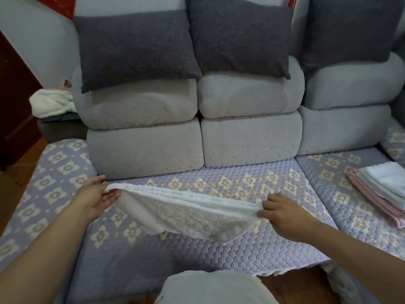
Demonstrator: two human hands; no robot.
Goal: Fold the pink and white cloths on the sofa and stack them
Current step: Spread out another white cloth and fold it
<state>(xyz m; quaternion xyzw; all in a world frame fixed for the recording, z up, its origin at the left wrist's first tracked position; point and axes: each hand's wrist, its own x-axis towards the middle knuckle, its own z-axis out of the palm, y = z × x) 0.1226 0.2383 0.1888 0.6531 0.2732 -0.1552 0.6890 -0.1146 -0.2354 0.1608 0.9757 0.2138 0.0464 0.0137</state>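
Two hands hold one white cloth (186,212) stretched above the sofa seat (219,257), its long axis running from 9 o'clock to 3 o'clock. The left hand (96,197) pinches the 9 o'clock corner between thumb and fingers; the right hand (285,215) pinches the 3 o'clock corner. The loose edge sags toward 6 o'clock. A folded stack (381,194) waits at 3 o'clock, nearer the right hand.

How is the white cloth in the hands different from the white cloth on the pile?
The white cloth in the hands is spread wide and held up at two corners; the white cloth on the pile is folded small, lying flat atop pink cloths. The held one sags. Both are white and textured.
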